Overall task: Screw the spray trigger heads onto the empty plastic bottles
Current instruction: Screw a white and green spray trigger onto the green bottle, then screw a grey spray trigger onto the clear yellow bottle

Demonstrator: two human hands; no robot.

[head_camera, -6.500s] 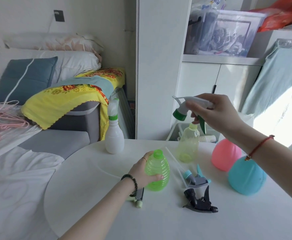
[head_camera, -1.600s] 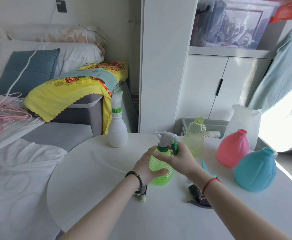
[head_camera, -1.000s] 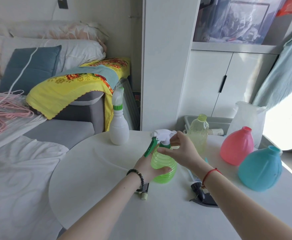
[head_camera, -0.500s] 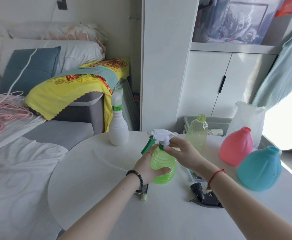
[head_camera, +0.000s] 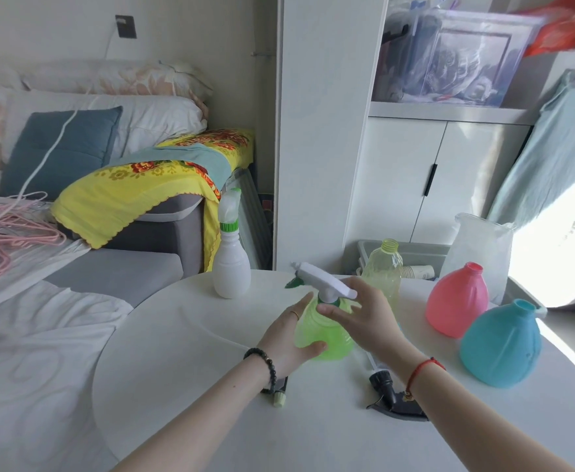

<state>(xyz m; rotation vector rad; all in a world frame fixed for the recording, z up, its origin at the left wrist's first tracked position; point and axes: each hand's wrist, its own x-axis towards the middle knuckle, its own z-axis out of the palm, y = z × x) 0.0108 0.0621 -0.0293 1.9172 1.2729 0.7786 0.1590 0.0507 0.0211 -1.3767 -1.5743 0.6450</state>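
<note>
A green ribbed bottle (head_camera: 327,338) stands upright on the round white table (head_camera: 184,352). My left hand (head_camera: 288,338) grips its left side. A white spray trigger head (head_camera: 323,280) with a green lever sits on its neck, nozzle pointing left and away. My right hand (head_camera: 364,318) has its fingertips on the head's green collar. A black trigger head (head_camera: 385,386) lies partly under my right wrist. Another head with a pale green tip (head_camera: 279,396) lies under my left wrist. Open-necked bottles stand to the right: yellowish (head_camera: 383,270), pink (head_camera: 456,298), blue (head_camera: 500,345).
A white bottle (head_camera: 230,270) with a trigger head fitted stands at the table's back left. Beyond the far edge are a grey bin (head_camera: 419,252) and a clear plastic bag (head_camera: 480,247). A white cabinet (head_camera: 313,131) rises behind. A bed (head_camera: 24,335) lies to the left.
The white trigger head has gone onto the green bottle's neck and turned round on it under my right fingers. My left hand has kept its grip on the bottle.
</note>
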